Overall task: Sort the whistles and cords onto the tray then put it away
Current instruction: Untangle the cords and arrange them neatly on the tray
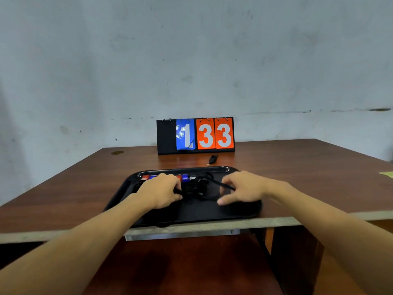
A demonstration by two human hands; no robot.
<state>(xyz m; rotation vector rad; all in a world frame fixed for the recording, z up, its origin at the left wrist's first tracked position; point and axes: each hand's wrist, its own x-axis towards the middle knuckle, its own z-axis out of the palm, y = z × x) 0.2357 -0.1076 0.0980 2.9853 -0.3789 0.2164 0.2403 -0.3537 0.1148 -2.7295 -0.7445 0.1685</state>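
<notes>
— As you stand there watching, what is the left hand (pixel 161 192) doing?
— It's down in the black tray (pixel 119 194). The fingers are curled over the left side of a heap of black cords (pixel 193 188), with the thumb drawn in beside them, gripping a strand.
— And the whistles?
— There's a row of whistles (pixel 185 178), red, blue and one white, along the tray's far side. The left knuckles hide part of the row.
— The right hand (pixel 242 190)?
— It's at the right of the heap, fingers bent and close together, pinching a straight strand that runs back to the pile. The thumb juts out low over the tray floor; I can't tell whether it touches.
— Anything outside the tray?
— One black whistle (pixel 213 159) lies on the table (pixel 319 167) just beyond the tray, in front of a scoreboard (pixel 195 135) showing 1 and 33. The tray sits at the table's near edge.
</notes>
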